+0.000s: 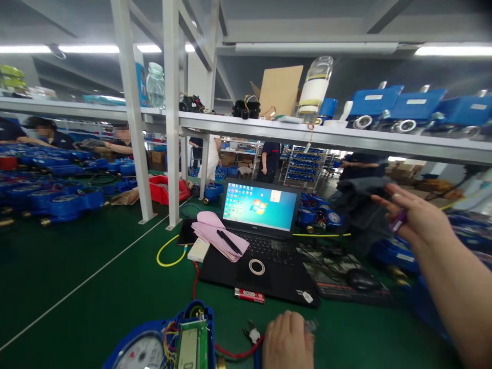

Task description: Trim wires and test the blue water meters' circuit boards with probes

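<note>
1. Reaching out at chest height, the right hand (413, 218) sits at the end of a forearm that slants up from the lower right corner, fingers loosely curled, pinching a small purple object (397, 221) too blurred to identify.
2. Down at the lower edge, the left hand (288, 341) rests knuckles-up on the green surface (96, 287), fingers together; it appears to close on a small clear piece (310, 325), though how firm the grip is cannot be told.
3. Just left of that hand lies an opened blue meter (169, 343), cover off, circuit board and coloured wires exposed, a red wire (234, 353) running towards the hand, likely kept close for easy reach.
4. Beyond sits an open laptop (261, 241), screen lit, a roll of tape (256, 267) on its palm rest and a pink cloth (215, 233) with a black pen (229, 242) at its left.
</note>
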`<state>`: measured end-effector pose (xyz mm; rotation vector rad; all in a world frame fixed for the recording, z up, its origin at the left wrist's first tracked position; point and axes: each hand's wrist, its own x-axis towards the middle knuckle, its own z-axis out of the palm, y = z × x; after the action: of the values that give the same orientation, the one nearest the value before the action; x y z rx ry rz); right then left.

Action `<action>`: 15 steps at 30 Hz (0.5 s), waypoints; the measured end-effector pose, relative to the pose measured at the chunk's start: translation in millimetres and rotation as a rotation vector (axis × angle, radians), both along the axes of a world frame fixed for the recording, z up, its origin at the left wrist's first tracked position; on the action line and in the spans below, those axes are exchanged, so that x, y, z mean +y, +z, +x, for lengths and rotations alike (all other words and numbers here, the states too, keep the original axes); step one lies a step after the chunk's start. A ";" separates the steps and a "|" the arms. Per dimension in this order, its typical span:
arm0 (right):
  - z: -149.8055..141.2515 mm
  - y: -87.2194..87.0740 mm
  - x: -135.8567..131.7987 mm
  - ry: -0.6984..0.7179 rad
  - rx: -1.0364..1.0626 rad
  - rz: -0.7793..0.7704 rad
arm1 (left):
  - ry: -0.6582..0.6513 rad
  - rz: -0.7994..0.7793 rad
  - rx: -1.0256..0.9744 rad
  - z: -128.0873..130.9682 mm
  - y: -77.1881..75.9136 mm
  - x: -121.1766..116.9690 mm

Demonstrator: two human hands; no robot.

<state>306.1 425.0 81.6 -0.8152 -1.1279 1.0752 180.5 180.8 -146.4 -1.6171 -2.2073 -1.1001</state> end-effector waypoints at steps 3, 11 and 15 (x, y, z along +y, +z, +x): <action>26.9 19.6 -47.7 -0.037 -0.041 0.140 | -0.103 0.010 -0.095 -9.1 17.6 -12.0; 96.2 -90.9 -176.1 0.538 -0.859 -0.117 | -0.189 0.059 -0.222 -24.5 36.3 -19.6; 100.1 -120.5 -192.2 0.782 -1.059 -0.188 | -0.246 0.009 -0.203 -23.4 35.0 -18.1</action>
<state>406.2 232.9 -39.0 -1.1790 -2.3970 1.4240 157.1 162.7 -111.4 -1.8886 -2.1582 -1.3938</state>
